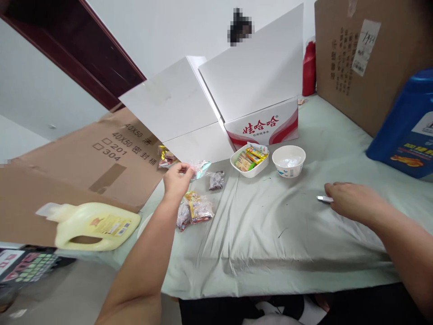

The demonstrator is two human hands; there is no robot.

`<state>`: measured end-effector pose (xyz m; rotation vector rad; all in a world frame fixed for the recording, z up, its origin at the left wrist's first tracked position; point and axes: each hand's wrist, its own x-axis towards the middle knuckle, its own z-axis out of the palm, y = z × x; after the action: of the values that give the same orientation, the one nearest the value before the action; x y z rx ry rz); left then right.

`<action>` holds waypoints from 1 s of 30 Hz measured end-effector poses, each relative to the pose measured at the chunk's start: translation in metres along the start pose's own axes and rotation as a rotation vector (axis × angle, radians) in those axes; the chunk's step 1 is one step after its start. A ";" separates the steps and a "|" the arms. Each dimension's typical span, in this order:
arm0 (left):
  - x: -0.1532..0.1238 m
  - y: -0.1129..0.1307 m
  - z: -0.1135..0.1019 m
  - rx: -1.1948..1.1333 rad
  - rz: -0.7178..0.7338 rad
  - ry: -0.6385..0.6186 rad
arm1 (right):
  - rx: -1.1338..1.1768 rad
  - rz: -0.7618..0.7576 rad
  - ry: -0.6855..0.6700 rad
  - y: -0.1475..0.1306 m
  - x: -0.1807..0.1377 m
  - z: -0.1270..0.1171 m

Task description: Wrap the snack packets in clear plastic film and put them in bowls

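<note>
My left hand (pixel 178 179) is closed in a pinch on a shiny clear plastic packet (pixel 202 169), held over the left part of the table. Beneath and beside it lie a small packet with dark contents (pixel 216 180) and several clear and yellow snack packets (pixel 200 208). Over on the right, my right hand (pixel 353 201) is closed around a slim white tool (pixel 324 198); only its short end shows, so its kind is unclear. Between the hands stand a white bowl of wrapped snacks (pixel 259 168) and a round paper bowl (pixel 289 171) with clear plastic inside.
A pale green cloth (pixel 270 234) covers the table. Behind the bowls stands an open white carton (pixel 260 126). Large brown cardboard boxes (pixel 368 104) flank both sides. A pale yellow jug (pixel 98 225) lies at left; a blue jug (pixel 406 131) and red bottle (pixel 309 70) stand right.
</note>
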<state>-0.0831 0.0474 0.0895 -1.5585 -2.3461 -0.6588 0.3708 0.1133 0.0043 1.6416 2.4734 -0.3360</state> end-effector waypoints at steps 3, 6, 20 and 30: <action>-0.047 0.051 0.029 -0.193 0.244 0.046 | -0.032 -0.022 0.036 -0.015 0.001 0.003; -0.105 0.098 0.070 -0.248 0.511 -0.074 | -0.058 -0.050 0.081 -0.026 0.004 0.005; -0.141 0.089 0.108 -1.002 0.249 -0.527 | 0.025 -0.648 0.321 -0.115 -0.016 0.028; -0.148 0.098 0.102 -0.940 0.261 -0.472 | -0.056 -0.157 0.313 -0.043 0.000 0.009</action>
<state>0.0698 0.0108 -0.0416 -2.5792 -2.1337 -1.6236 0.3317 0.0944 0.0002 1.5869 2.8186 -0.0261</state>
